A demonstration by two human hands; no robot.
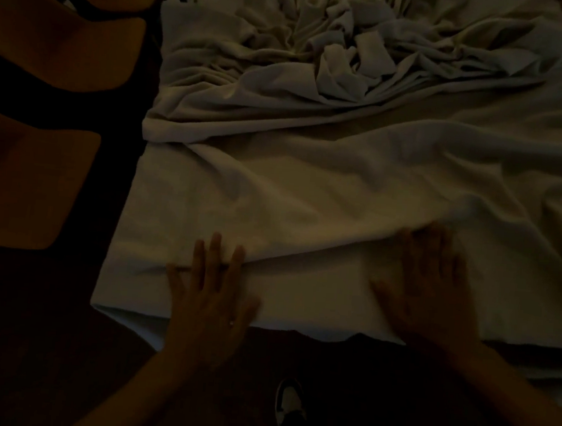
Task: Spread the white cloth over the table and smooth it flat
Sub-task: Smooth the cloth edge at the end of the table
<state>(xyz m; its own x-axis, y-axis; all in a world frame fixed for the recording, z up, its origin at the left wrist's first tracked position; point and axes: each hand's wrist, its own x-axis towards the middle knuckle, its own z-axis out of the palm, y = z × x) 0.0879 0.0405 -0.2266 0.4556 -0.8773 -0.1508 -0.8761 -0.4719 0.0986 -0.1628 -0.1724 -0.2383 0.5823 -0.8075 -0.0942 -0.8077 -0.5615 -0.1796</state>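
The scene is dim. A white cloth covers the table, its near part lying fairly flat and its far part bunched into a crumpled heap. A long fold runs across the near part. My left hand lies flat on the cloth near the front edge, fingers spread, fingertips at the fold. My right hand lies flat further right, fingers apart and blurred, its fingertips at the same fold. Neither hand grips anything. The cloth's near hem hangs over the table's front edge.
Several brown chair seats stand along the table's left side. The dark floor lies below the front edge, with my shoe on it.
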